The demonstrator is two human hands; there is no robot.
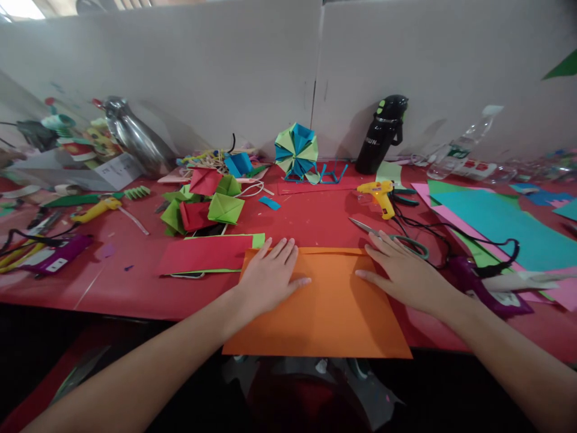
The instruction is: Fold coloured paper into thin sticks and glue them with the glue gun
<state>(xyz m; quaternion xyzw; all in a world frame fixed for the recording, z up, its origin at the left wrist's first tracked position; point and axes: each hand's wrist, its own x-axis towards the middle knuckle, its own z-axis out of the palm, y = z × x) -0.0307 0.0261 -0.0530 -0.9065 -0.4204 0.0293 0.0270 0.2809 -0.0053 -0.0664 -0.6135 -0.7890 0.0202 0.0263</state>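
Observation:
A sheet of orange paper [331, 307] lies in front of me, with its near edge hanging past the table's front edge. Along its far edge runs a narrow folded strip. My left hand [273, 273] rests flat on the sheet's far left corner, fingers stretched out and thumb apart. On the far right corner lies my right hand [399, 267], also flat with its fingers spread. Just beyond the right fingers are scissors [412, 245], partly hidden by that hand. Red paper strips [210, 254] with green edging lie left of my left hand.
Folded green and red paper pieces [202, 204] sit at the back left. Behind stand a blue-and-green paper wheel [296, 150] and a black bottle [381, 135]. A yellow glue gun [378, 195] trails a cable to a purple power strip [489, 288]. Coloured sheets [500, 222] lie right.

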